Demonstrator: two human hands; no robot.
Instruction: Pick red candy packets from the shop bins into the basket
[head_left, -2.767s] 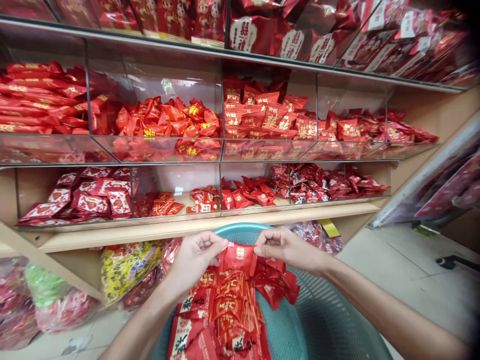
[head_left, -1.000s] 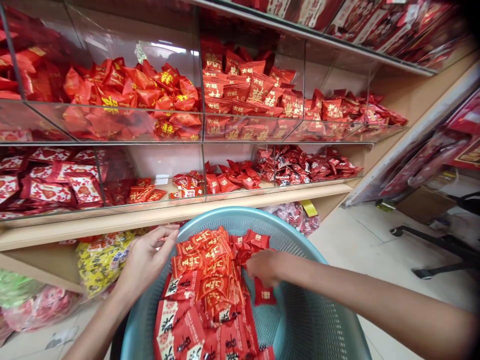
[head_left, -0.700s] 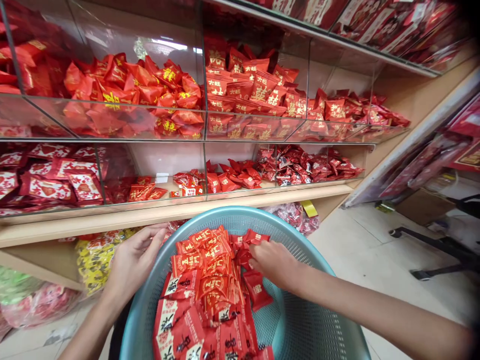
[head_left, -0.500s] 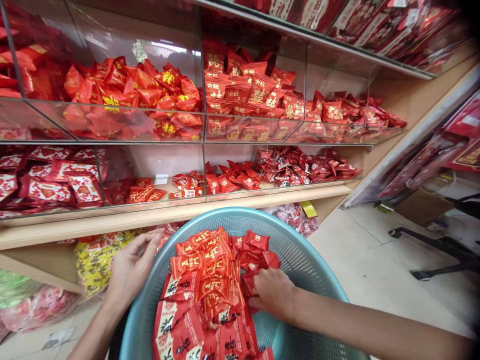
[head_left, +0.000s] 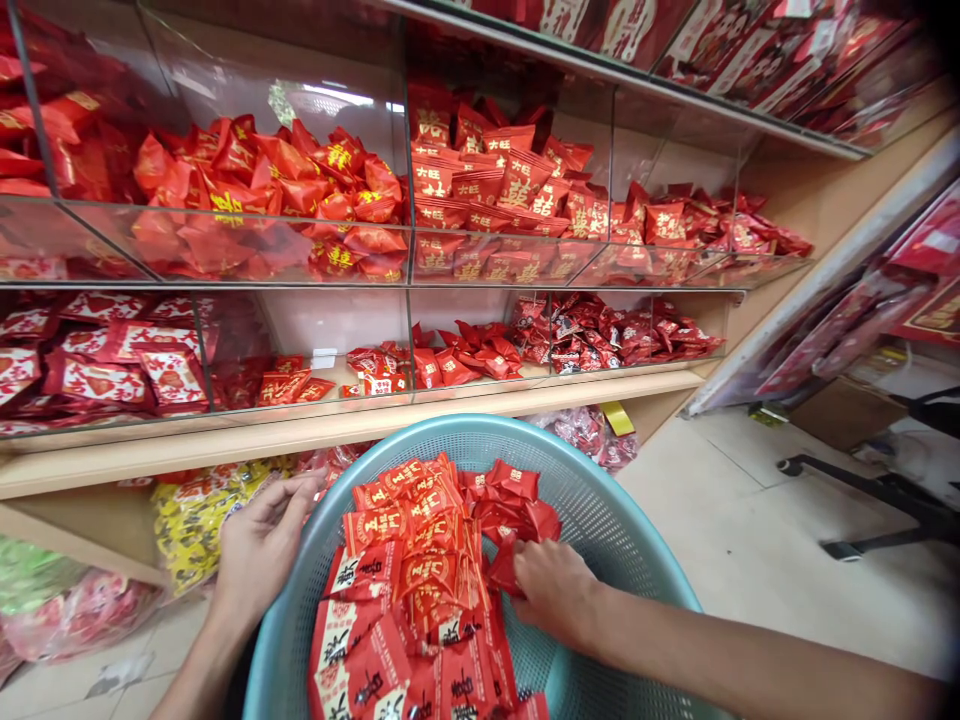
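A round teal plastic basket (head_left: 615, 480) with perforated walls is in front of me. In it lie rows of red candy packets (head_left: 431, 575) printed with gold or black characters, plus a small pile of darker red packets (head_left: 517, 505) near the far side. My right hand (head_left: 559, 590) reaches into the basket, fingers closed on a red candy packet (head_left: 504, 568) at the pile's near edge; the fingertips are partly hidden. Beside the basket's left rim, my left hand (head_left: 262, 540) has its thumb and fingers drawn together. What lies between them, if anything, I cannot make out.
Shelves with clear fronts (head_left: 285, 245) hold heaps of red wrapped sweets just beyond the basket. Below the bottom shelf board (head_left: 187, 455) sit a yellow bag (head_left: 187, 530) and other plastic bags. A black wheeled chair base (head_left: 862, 510) stands on the tiled floor at right.
My right hand has shifted slightly right and toward me at the edge of the darker packets. The left hand has barely moved along the rim.
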